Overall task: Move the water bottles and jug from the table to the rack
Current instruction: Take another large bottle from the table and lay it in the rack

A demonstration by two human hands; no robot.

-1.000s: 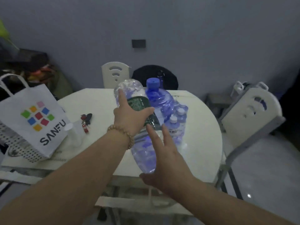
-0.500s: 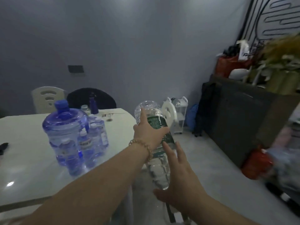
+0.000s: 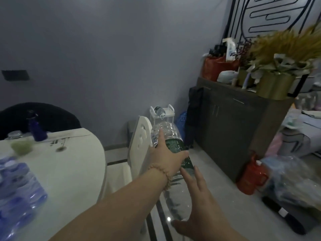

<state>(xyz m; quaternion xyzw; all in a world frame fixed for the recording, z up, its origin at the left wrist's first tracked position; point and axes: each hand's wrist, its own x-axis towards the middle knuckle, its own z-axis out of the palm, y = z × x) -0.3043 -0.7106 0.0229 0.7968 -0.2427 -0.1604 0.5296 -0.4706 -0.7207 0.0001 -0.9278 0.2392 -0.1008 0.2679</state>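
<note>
Left hand grips bottle — right hand (fingers straight) supports it.

- Dim, bluish indoor cast; no light source in view.
- Small glint by base of held bottle.
- Heavy motion blur on blue bottles and plastic bag.
- Wide-angle bending at edges; centre fairly sharp.

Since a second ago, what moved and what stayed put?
The big clear water bottle left the table and went right, toward the white rack. The hold is unchanged: left grip round its label, right grip cradling its base. The blue jug stayed on the table.
</note>
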